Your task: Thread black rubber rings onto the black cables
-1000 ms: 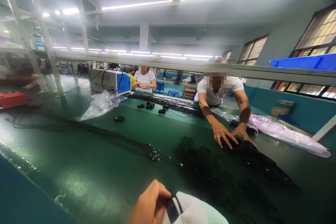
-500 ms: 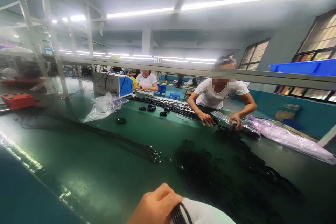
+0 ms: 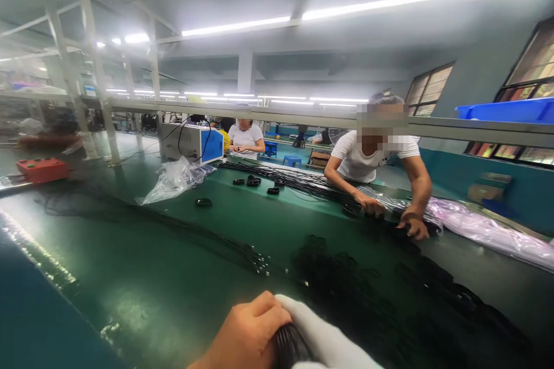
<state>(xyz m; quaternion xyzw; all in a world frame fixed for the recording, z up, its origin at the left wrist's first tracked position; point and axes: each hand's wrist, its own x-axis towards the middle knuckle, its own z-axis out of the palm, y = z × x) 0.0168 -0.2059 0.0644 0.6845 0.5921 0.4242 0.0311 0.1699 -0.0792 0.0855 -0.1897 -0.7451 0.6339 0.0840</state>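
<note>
At the bottom middle of the head view, my bare left hand [image 3: 249,328] is closed around a black cable coil [image 3: 291,347], with several strands side by side. My right hand [image 3: 329,334], in a white glove, wraps the coil from the other side, its fingertips against my left hand. The lower part of the coil is out of the picture. Beyond my hands, loose black cables [image 3: 208,234] with shiny metal ends lie on the green table [image 3: 151,294]. A dark heap of coiled cables [image 3: 335,277] spreads just to the right.
Across the table a co-worker [image 3: 367,155] bends over a row of coils, both hands on them. Pink plastic wrap [image 3: 489,230] lies at the right. Farther back are a clear bag [image 3: 177,179], small coils [image 3: 254,181], a blue-and-white machine [image 3: 194,141] and a red box [image 3: 42,170].
My gloved right hand has come up and closed over the coil against my left hand. The co-worker's hands have shifted right along the row of coils. The view has turned slightly left.
</note>
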